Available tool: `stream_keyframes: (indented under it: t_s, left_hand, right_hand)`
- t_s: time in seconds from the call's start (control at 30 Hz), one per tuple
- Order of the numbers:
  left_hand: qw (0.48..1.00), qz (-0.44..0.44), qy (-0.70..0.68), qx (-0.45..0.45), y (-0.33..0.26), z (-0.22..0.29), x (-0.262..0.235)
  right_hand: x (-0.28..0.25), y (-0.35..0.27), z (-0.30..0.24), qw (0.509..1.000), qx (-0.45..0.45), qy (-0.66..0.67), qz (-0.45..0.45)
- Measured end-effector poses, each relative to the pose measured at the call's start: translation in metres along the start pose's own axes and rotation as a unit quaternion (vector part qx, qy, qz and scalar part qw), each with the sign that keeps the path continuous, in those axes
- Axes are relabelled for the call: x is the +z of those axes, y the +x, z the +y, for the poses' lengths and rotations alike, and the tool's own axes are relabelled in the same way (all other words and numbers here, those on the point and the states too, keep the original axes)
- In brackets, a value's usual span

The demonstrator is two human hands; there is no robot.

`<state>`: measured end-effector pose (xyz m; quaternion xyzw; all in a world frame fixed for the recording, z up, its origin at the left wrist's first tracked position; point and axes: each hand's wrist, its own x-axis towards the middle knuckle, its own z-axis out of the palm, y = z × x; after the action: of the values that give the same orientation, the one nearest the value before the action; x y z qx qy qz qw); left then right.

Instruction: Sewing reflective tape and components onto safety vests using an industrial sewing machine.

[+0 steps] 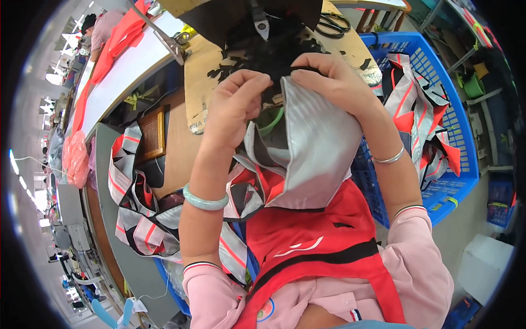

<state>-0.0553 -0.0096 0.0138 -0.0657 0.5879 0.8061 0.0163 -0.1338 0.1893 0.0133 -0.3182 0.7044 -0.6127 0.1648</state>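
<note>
- At the far left of the frame a long white worktable (118,77) runs toward the upper left, with orange-red fabric pieces (118,38) lying along it; another person's pink sleeve (104,30) shows at its far end.
- Lower left of centre, a heap of grey, black and red striped garment pieces (137,214) lies beside a brown wooden board (175,148).
- Your left hand (235,107), with a pale green bangle (205,202) on the wrist, sits left of centre. Its fingertips are pressed together, pinching the upper left edge of the silver-grey reflective fabric panel (315,148).
- That panel stands in the middle of the frame, held up between both hands, with its red and black lower part (312,236) hanging down toward your chest.
- Above it, top centre, a black fabric piece (268,46) rests on the cardboard-covered surface (200,82).
- Your right hand (334,79), with a thin silver bracelet (390,159) on the wrist, grips the panel's upper right edge, fingers curled and closed on the cloth.
- At the right, a blue plastic crate (455,137) holds more grey and red pieces (419,109); black scissors (333,23) lie at the top.
</note>
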Motion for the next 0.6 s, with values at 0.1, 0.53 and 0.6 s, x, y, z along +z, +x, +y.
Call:
stream_keyframes:
  t_s: [0.1,0.53,0.6]
  left_hand:
    - [0.999,0.012,-0.046,-0.017,0.013,0.005,0.001]
    - [0.982,0.061,-0.17,-0.05,0.053,-0.002,-0.007]
    - [0.982,0.07,-0.166,-0.052,0.056,-0.002,-0.009]
  right_hand:
    - [-0.001,0.015,0.003,1.0,0.012,-0.02,0.018]
    - [-0.009,0.049,0.017,0.998,0.05,-0.02,0.021]
    - [-0.008,0.053,0.02,0.999,0.047,-0.015,0.02]
